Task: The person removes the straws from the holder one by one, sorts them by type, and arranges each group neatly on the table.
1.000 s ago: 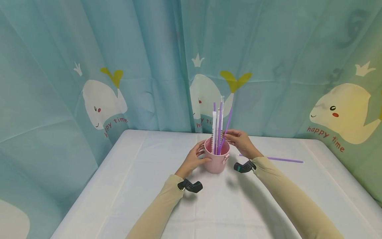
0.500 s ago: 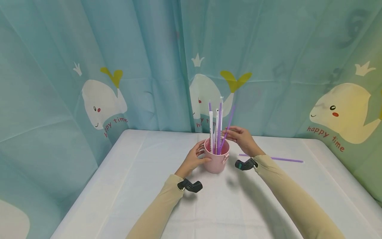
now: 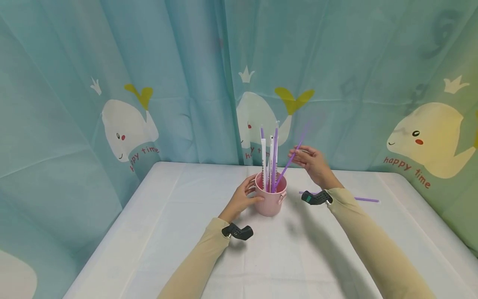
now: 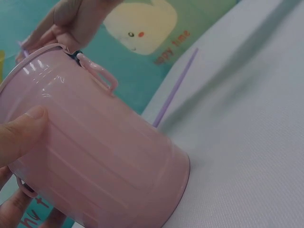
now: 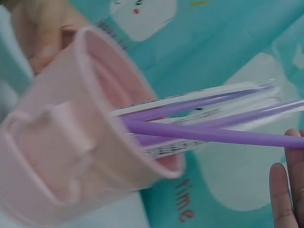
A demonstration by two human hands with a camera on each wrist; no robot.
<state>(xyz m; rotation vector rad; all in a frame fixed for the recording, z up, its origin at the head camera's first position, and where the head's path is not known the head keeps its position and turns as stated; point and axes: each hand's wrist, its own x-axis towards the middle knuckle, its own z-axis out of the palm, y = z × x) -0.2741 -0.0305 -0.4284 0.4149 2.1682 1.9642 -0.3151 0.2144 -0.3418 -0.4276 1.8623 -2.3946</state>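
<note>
A pink bucket [image 3: 268, 205] with small side handles stands upright on the table. My left hand [image 3: 240, 200] holds it from the left, its thumb [image 4: 23, 133] on the near wall and the other fingers round the far side. My right hand [image 3: 313, 163], up and to the right of the rim, pinches a purple straw [image 3: 286, 167] partway along. This straw slants up to the right, its lower end still inside the bucket. Several other straws [image 5: 228, 118], some purple and some in white printed wrappers, stand in the bucket.
Another purple straw [image 3: 367, 199] lies on the white-covered table [image 3: 179, 249] at right, partly hidden behind my right wrist. A blue curtain [image 3: 194, 124] with whale prints hangs right behind the table's back edge.
My right hand has moved up and right from the rim, tilting the purple straw further right and drawing it partly upward. The white-wrapped straws leaned slightly left. The left hand and bucket stayed put.
</note>
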